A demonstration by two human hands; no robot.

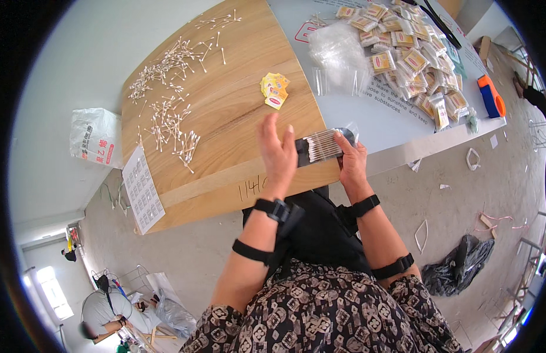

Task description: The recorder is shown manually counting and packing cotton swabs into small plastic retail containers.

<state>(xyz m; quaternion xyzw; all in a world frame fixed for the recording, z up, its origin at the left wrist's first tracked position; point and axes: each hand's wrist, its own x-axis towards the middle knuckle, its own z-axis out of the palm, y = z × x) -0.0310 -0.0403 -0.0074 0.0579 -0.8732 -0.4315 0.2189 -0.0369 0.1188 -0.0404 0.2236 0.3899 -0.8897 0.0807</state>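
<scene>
A row of cotton swabs (322, 146) lies side by side at the table's front edge, with clear plastic around its right end. Beneath the row shows a dark, flat piece (302, 152); what it is I cannot tell. My right hand (353, 163) grips the bagged swabs from the right, thumb on top. Just left of the row, my left hand (277, 156) is raised with fingers stretched and nothing in them. Beyond it, a small pile of yellow printed cards (274, 89) rests on the wooden tabletop (237, 126).
Loose cotton swabs (167, 65) are scattered over the left tabletop. At the back right lie clear empty bags (339, 53) and a heap of filled swab packs (411, 62). An orange-and-blue tape dispenser (491, 97) stands at the right edge. A black plastic bag (459, 265) is on the floor.
</scene>
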